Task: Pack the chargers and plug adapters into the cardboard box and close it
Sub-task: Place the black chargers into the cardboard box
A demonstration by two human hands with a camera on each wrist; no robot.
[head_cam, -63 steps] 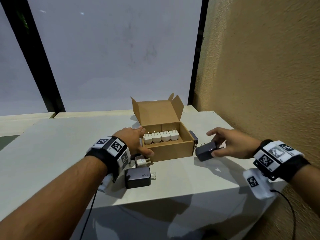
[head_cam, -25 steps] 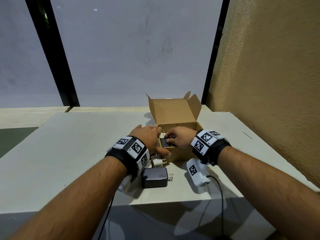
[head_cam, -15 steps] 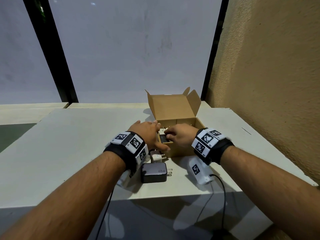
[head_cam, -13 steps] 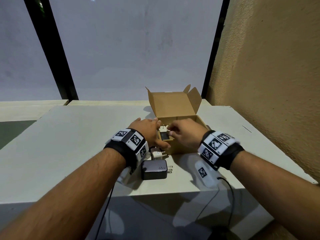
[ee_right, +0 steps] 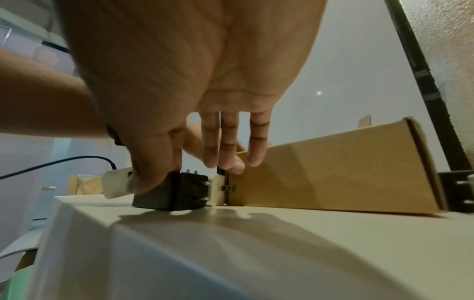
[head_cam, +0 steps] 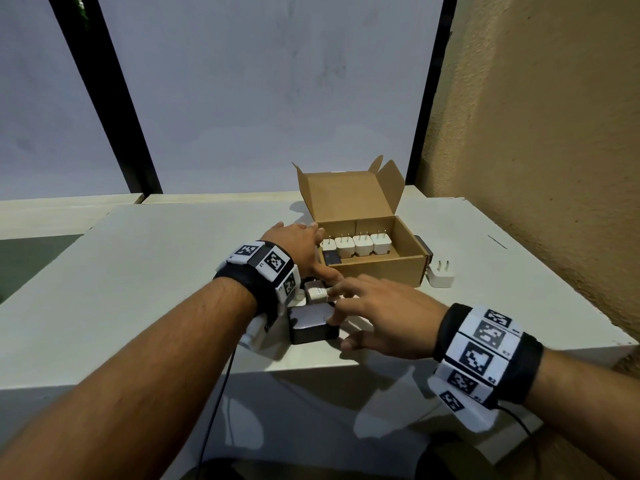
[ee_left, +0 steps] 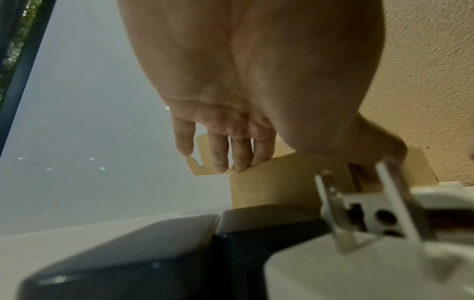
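The open cardboard box [head_cam: 381,268] stands on the table, lid up. Inside it is a row of white plug adapters [head_cam: 353,244] and a dark charger [head_cam: 330,258] at the front left. My left hand [head_cam: 311,254] rests on the box's left front corner, fingers straight on the rim [ee_left: 269,186], thumb on the front wall. My right hand [head_cam: 353,317] hovers spread over a dark 65 W charger [head_cam: 308,323] in front of the box; its thumb touches that charger [ee_right: 166,194]. One fingertip touches a small white adapter [head_cam: 317,292] lying beside it.
Another white adapter [head_cam: 440,277] lies right of the box, and a dark charger [head_cam: 425,249] sits against the box's right wall. The table's [head_cam: 138,271] front edge runs just below my hands. A textured wall [head_cam: 554,168] stands close on the right.
My right hand left the dark charger in the box's front left corner, then drew back and down to the charger on the table. The left hand stayed at the box corner.
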